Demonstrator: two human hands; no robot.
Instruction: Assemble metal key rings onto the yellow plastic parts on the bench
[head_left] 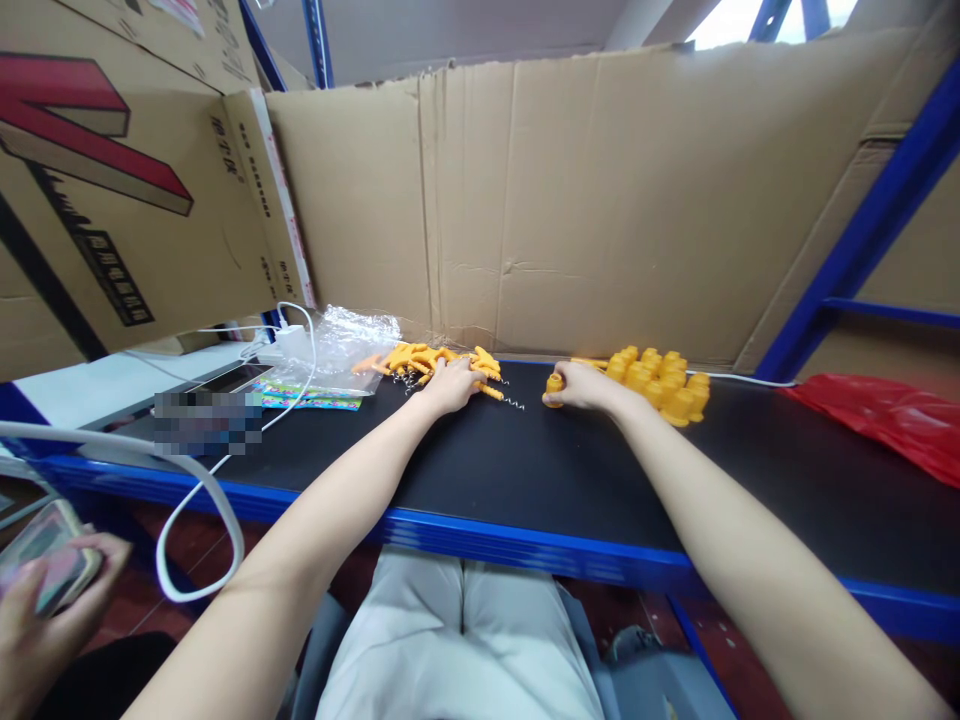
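Observation:
My left hand reaches into a pile of orange plastic pieces with thin metal spirals. Its fingers are closed around an orange stick with a spiral wire, whose end pokes out to the right. To the right, my right hand grips a small yellow stepped plastic cup by its side, just at the black table top. Beyond that hand stands a cluster of similar yellow cups. A thin orange stick lies behind the right hand. My fingertips are partly hidden.
Clear plastic bags and a colourful packet lie left, near a white cable. A red plastic bag is at right. Cardboard walls the back. The table's blue edge runs in front. Another person's hand holds a phone.

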